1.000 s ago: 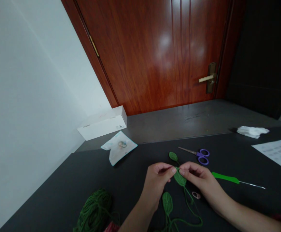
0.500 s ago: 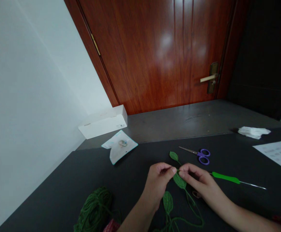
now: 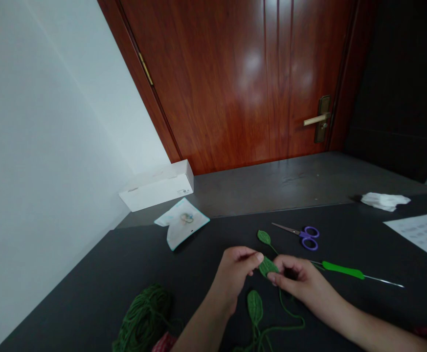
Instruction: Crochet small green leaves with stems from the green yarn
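Between my two hands is a green crocheted leaf [image 3: 267, 267]. My left hand [image 3: 237, 270] pinches its left tip between thumb and fingers. My right hand [image 3: 294, 276] grips the leaf's right end, thumb below and fingers behind. A yarn tail [image 3: 290, 314] hangs from it and loops over the dark table. Another crocheted leaf [image 3: 255, 307] lies just below my hands, with yarn strands at its stem. A smaller leaf [image 3: 263, 237] lies beyond them, its tail running toward my right hand.
A green yarn skein [image 3: 143, 318] lies at the lower left. Purple scissors [image 3: 304, 235] and a green-handled crochet hook [image 3: 343, 270] lie to the right. Farther off are a plastic pouch [image 3: 187, 222], a white box [image 3: 158, 186], a white tissue [image 3: 385, 201] and a printed sheet [image 3: 424, 234].
My right hand has shifted from the leaf's upper tip to its other end. The leaf now lies flatter, and its yarn tail has shifted. My left hand has moved slightly left.
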### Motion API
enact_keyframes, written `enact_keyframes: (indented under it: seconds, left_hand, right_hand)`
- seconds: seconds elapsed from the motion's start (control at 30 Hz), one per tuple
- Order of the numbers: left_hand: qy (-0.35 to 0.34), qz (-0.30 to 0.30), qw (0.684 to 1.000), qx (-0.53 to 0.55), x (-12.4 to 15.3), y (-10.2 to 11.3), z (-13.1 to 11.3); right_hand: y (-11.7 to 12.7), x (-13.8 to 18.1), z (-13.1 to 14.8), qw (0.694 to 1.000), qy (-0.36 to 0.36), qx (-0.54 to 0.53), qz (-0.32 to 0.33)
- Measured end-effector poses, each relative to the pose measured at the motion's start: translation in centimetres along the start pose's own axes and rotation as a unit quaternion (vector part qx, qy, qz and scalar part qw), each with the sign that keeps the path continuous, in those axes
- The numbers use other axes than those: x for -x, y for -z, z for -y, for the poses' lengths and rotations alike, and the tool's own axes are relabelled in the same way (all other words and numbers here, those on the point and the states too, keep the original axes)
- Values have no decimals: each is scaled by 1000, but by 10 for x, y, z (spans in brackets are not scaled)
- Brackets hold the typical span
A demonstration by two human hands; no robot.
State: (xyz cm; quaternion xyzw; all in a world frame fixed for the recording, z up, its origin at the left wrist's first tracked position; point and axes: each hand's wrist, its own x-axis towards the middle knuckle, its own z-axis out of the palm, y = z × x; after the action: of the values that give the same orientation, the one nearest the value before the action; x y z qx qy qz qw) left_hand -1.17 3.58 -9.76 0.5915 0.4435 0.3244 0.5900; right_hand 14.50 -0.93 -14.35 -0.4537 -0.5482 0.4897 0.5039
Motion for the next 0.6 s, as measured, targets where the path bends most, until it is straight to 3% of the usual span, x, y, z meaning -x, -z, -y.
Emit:
enact_keyframes:
  seconds: [0.2,0.43,0.6]
  left_hand:
    - [28,35,999,15,-2,11,-6]
    - [20,2,1000,-16,-1,6,-4]
    - [42,15,999,31,-3,4,4]
  right_hand:
    - [0,-3,1,999,-27,-33,13]
    - [0,-2,1,998,-36,-43,33]
    - [1,-2,2,998,-27,-47,32]
